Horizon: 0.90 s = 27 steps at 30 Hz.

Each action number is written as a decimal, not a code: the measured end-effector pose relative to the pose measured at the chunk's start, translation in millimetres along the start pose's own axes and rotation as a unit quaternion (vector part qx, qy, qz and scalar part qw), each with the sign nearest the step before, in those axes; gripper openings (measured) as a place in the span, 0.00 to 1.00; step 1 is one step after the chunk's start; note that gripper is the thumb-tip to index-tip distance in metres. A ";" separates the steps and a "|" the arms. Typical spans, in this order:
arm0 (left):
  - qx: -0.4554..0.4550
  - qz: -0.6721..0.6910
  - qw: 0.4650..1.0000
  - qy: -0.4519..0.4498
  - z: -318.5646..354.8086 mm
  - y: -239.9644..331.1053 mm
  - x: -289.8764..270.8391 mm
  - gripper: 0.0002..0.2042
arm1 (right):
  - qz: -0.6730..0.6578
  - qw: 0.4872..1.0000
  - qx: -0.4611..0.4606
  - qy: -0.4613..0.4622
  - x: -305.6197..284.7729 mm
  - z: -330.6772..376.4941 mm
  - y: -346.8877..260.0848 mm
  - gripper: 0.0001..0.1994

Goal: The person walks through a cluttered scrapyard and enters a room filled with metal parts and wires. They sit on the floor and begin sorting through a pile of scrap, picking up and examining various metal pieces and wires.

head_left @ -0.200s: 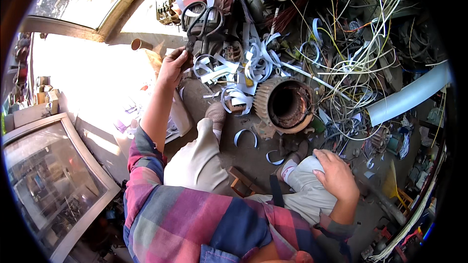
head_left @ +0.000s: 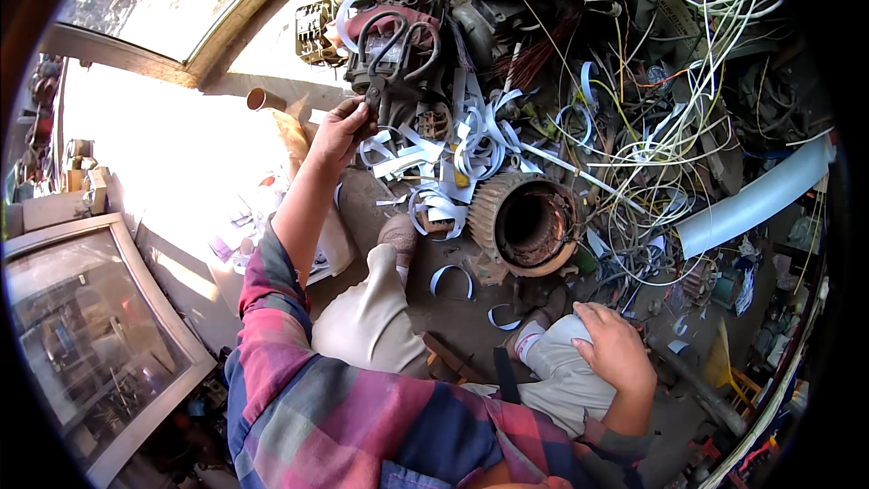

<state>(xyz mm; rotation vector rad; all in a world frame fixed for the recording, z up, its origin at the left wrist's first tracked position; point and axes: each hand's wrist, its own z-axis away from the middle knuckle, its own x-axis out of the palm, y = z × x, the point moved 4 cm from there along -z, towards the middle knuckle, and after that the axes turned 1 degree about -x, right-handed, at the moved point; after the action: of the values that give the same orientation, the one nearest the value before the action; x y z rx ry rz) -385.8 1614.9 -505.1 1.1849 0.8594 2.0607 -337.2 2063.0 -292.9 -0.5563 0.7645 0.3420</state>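
Observation:
Stretched forward, my left hand is closed around the blade end of dark scissors, whose two big loop handles point away from me. Beneath and beside them lies a heap of white curled strips. My right hand lies flat on my right knee, its fingers extended and holding nothing. On the ground ahead of my feet, a ribbed motor housing shows its round dark bore, with rusty inner walls. Loose white strips curl on the ground between my feet.
Tangled pale wires spread over scrap at the right, beside a wide curved white sheet. A wooden-framed glass pane stands at the left. Behind the scissors sits a dark machine with a reddish cloth; a brown cup-like tube lies nearby.
The whole view has shifted slightly, with the far things sitting lower in the picture. My left hand keeps its hold on the scissors, and my right hand stays on the knee.

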 end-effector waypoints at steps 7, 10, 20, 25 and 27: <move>-0.041 -0.135 0.951 -0.274 62.8 -12.2 64.4 0.10 | -0.013 0.992 -0.008 0.123 -18.5 -11.9 -12.0 0.24; -0.011 0.010 0.992 -0.123 39.5 4.2 64.0 0.11 | -0.011 0.995 -0.013 0.103 -16.7 -8.6 -14.9 0.24; 0.128 -0.317 0.921 0.185 -131.5 68.2 77.6 0.13 | 0.008 1.000 -0.010 0.019 -3.6 -26.3 -20.7 0.24; 0.425 -0.564 0.665 0.240 -88.2 62.1 52.7 0.13 | -0.005 1.000 -0.024 0.014 -7.6 -36.1 -23.6 0.25; 0.461 -0.645 0.564 0.231 -93.3 56.7 23.7 0.14 | -0.005 1.000 -0.023 -0.001 -3.3 -38.4 -21.2 0.25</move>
<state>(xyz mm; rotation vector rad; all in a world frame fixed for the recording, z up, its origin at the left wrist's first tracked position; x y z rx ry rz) -489.0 1576.7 -485.8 0.0077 2.2831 0.5017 -350.5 2023.1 -305.7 -0.6022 0.7531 0.3517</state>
